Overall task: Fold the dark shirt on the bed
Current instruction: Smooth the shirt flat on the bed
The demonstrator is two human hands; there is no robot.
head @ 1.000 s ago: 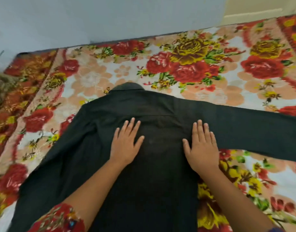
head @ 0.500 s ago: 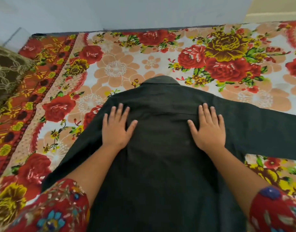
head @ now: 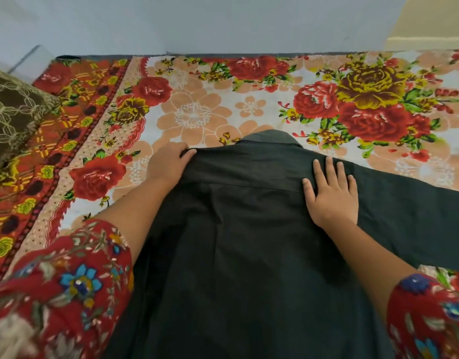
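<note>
1. The dark shirt (head: 249, 255) lies spread flat on the bed (head: 197, 112), with its collar (head: 271, 138) pointing toward the wall (head: 223, 22).
2. The left hand (head: 168, 165) is at the shirt's left shoulder edge. Its fingers (head: 184, 152) are curled and pinch the fabric there.
3. The right hand (head: 333, 198) rests palm down on the shirt near the right shoulder. Its fingers (head: 330, 169) are straight, slightly spread, and hold nothing.
4. One shirt sleeve (head: 417, 211) stretches out flat to the right across the flowered bedsheet.
5. A brown patterned cloth (head: 13, 117) sits at the bed's left edge, well apart from the shirt.
6. The person's forearms come out of red flowered sleeves (head: 75, 281).
</note>
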